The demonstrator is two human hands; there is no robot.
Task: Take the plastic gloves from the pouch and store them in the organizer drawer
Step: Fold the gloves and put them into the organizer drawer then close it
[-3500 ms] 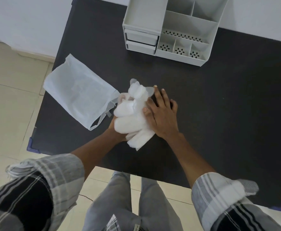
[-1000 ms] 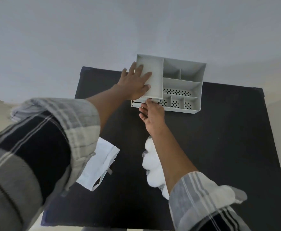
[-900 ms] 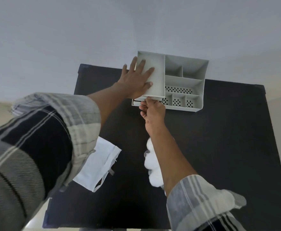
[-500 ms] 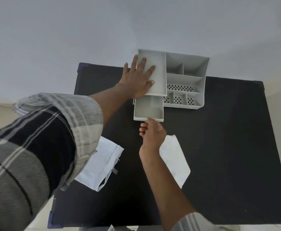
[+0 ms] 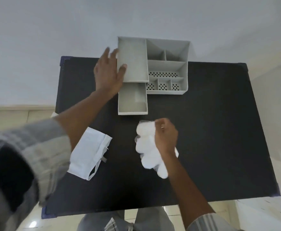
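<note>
A grey organizer [image 5: 168, 67] stands at the far middle of the black table [image 5: 211, 130]. Its lower left drawer [image 5: 132, 101] is pulled out toward me and holds nothing. My left hand [image 5: 109, 73] rests against the organizer's left side, fingers spread, thumb on its top. A bundle of white plastic gloves [image 5: 147, 147] lies on the table just in front of the drawer, and my right hand [image 5: 165, 136] is closed on it. The flat white pouch [image 5: 89, 152] lies to the left, partly under my left forearm.
The organizer's right half has several open compartments [image 5: 166, 70], some with perforated floors. A pale wall rises right behind the table. Tiled floor [image 5: 19, 114] shows past the left and near edges. My legs are below the near edge.
The drawer went from shut to pulled fully out. My right hand let go of the drawer front, drew back toward me and closed on the glove bundle. My left hand stayed at the organizer.
</note>
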